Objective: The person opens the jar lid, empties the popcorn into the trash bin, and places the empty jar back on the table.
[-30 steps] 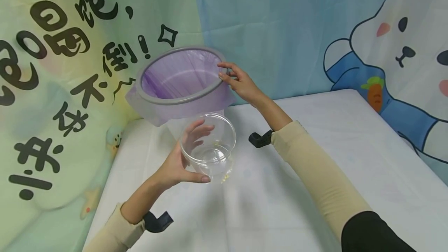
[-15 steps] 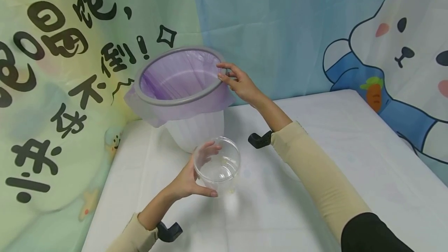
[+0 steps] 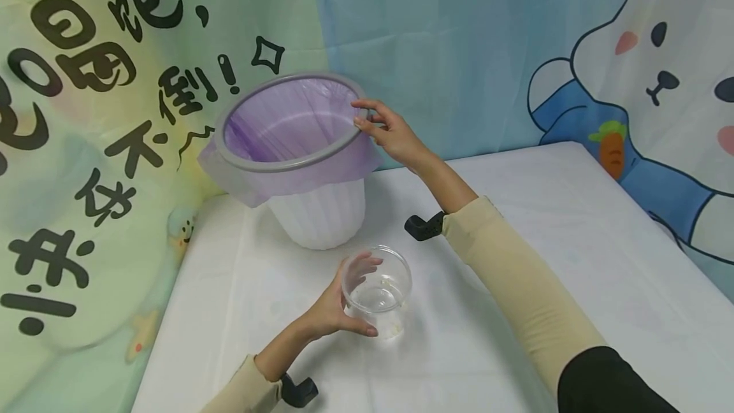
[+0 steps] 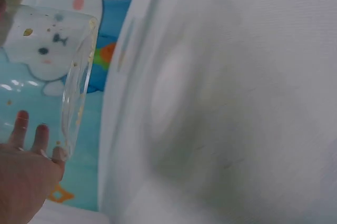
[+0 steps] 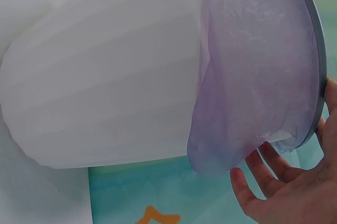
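My left hand point(image 3: 328, 314) grips a clear round plastic bowl point(image 3: 381, 299) by its side, thumb in front and fingers behind. In the left wrist view the bowl point(image 4: 45, 71) has small yellowish crumbs stuck to its wall and edge, and it is held close over the table. Behind it stands a white ribbed trash can point(image 3: 321, 215), lined with a purple plastic bag point(image 3: 287, 187) under a grey rim ring point(image 3: 294, 163). My right hand point(image 3: 395, 139) pinches this ring at its right side; in the right wrist view other fingers point(image 5: 242, 184) lie by the bag's overhang.
A white cloth point(image 3: 487, 336) covers the table. Printed curtains point(image 3: 436, 50) hang close behind the trash can and along the left side. Each wrist wears a black camera mount point(image 3: 424, 227).
The left hand has carried the bowl down and to the right, away from the trash can toward the table's front. The right hand stays on the rim ring.
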`<move>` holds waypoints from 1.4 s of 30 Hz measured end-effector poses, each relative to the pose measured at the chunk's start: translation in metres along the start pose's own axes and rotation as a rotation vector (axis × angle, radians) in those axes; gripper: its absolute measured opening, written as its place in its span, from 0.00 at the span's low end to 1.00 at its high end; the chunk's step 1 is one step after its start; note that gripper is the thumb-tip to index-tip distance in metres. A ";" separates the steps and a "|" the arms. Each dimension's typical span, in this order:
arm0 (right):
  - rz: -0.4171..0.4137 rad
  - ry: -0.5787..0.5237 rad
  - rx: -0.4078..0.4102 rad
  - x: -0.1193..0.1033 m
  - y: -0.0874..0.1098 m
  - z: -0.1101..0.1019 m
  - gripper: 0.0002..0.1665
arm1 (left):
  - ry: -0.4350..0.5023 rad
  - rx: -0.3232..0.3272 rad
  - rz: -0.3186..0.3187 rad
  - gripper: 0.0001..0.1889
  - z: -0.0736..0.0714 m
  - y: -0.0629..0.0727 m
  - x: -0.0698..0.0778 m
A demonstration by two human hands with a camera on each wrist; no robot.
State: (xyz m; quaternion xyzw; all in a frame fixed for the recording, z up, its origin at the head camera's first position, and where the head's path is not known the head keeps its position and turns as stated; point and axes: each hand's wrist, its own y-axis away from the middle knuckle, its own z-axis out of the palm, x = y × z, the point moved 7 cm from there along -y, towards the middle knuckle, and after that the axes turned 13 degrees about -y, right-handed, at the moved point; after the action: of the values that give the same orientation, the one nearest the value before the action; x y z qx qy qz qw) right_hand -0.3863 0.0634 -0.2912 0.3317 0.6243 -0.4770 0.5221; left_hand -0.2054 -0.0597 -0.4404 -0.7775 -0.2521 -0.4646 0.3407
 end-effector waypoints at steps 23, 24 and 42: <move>0.003 0.000 0.009 0.001 0.000 0.001 0.26 | -0.081 -0.059 -0.076 0.62 0.035 0.001 -0.047; 0.005 0.000 0.009 0.001 0.000 0.001 0.26 | -0.086 -0.060 -0.078 0.61 0.035 0.001 -0.047; 0.016 0.018 -0.003 0.002 -0.002 0.001 0.26 | -0.084 -0.056 -0.170 0.63 0.038 0.007 -0.055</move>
State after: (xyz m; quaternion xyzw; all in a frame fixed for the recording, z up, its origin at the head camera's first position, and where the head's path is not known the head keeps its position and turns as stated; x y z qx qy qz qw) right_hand -0.3884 0.0621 -0.2928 0.3404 0.6270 -0.4690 0.5206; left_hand -0.2041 -0.0391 -0.5045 -0.7813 -0.3184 -0.4656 0.2673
